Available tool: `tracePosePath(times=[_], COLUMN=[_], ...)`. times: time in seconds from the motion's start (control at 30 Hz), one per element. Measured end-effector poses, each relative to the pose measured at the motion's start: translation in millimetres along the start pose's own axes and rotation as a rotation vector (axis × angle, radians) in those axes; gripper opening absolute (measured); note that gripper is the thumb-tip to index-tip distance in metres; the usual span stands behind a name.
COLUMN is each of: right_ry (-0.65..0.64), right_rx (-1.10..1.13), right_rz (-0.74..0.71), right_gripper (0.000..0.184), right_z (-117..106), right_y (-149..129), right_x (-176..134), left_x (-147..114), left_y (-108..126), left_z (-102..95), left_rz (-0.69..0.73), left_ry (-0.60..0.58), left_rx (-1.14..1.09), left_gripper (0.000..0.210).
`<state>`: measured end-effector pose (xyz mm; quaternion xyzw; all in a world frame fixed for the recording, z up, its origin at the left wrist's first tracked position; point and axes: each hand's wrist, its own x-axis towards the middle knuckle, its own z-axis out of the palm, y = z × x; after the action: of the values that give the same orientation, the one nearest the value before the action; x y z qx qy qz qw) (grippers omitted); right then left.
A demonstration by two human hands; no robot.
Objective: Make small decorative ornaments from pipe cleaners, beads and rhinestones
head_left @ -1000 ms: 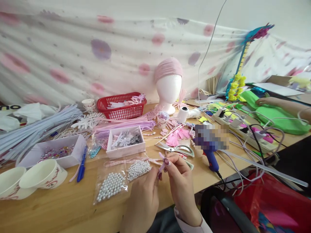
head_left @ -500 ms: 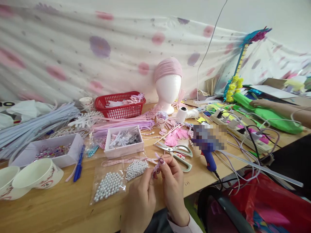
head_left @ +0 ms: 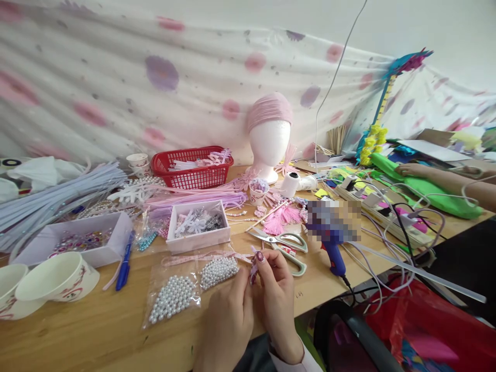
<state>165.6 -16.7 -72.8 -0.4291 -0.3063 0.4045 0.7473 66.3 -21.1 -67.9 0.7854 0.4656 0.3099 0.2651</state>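
Near the table's front edge, my left hand (head_left: 230, 315) and my right hand (head_left: 276, 297) meet, both with fingers pinched. Between their fingertips is a small bent lilac pipe cleaner (head_left: 253, 266), mostly hidden by the fingers. Just beyond my right hand lie scissors (head_left: 287, 243) with pale green handles. To the left of my hands are two clear bags of pearl beads (head_left: 173, 298), and a pink measuring tape (head_left: 194, 257) lies behind them.
A blue glue gun (head_left: 335, 256), partly blurred out, stands at right among cables (head_left: 387, 248). Behind are a white box of trinkets (head_left: 197, 240), a red basket (head_left: 189, 178) and a foam head (head_left: 270, 144). Paper cups (head_left: 58, 281) stand at left. Another person's arm (head_left: 445, 178) rests on green material.
My left hand has shifted slightly right and closer to my right hand, covering more of the pipe cleaner. The view has moved a little.
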Motion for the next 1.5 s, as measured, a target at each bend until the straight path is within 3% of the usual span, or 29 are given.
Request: tracePosePath(times=[0.37, 0.63, 1.03, 1.3, 1.5], right_ry=[0.067, 0.073, 0.034, 0.113, 0.158], right_rx=[0.094, 0.025, 0.096, 0.195, 0.251], right_rz=[0.100, 0.093, 0.143, 0.159, 0.167], right_gripper=[0.033, 0.035, 0.035, 0.032, 0.032], right_z=[3, 3, 4, -1, -5], right_y=[13, 12, 12, 9, 1], right_x=[-8, -8, -7, -3, 8], left_x=[-1, 0, 0, 1, 0], left_y=[-5, -2, -3, -1, 0], left_z=[4.3, 2.6, 3.5, 2.9, 4.3], left_rz=[0.015, -0.029, -0.049, -0.089, -0.095], left_ry=[0.059, 0.007, -0.022, -0.062, -0.061], left_rx=[0.085, 0.053, 0.021, 0.085, 0.011], left_gripper=[0.034, 0.035, 0.037, 0.033, 0.033])
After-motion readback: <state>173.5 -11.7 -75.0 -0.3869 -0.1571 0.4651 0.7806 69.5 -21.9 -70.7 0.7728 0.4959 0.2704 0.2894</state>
